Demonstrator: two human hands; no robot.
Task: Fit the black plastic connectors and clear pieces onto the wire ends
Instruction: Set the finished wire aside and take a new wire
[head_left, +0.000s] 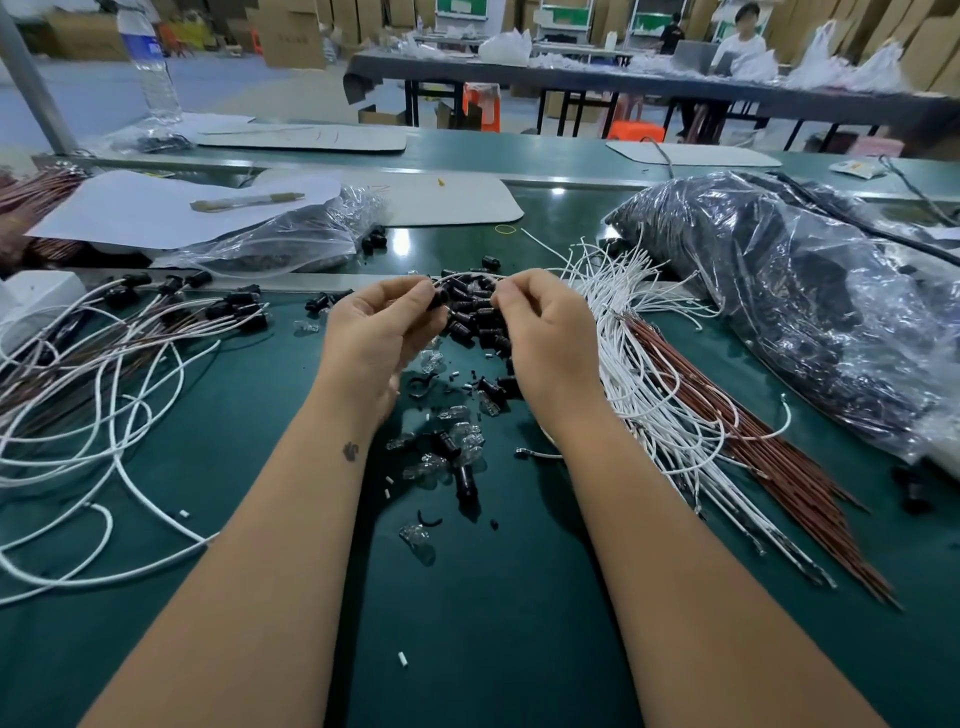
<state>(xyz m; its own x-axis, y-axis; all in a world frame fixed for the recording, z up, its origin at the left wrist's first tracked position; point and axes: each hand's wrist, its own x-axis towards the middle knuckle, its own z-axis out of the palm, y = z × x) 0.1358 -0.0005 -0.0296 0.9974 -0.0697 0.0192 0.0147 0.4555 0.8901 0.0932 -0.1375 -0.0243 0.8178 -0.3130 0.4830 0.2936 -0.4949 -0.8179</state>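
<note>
Both hands work a wire end over the heap of black connectors.

We see the left hand (382, 325) pinching a black connector (438, 300) between thumb and fingertips, while the right hand (540, 325) pinches a white wire (462, 278) that arcs across to it. Below them lie loose black connectors (475, 319) and clear pieces (431, 465) on the green table (467, 623) (scattered, some touching). Unfitted white and red wires (670, 395) fan out at right beside a plastic bag (805, 312); finished wires (104, 353) lie at left.
</note>
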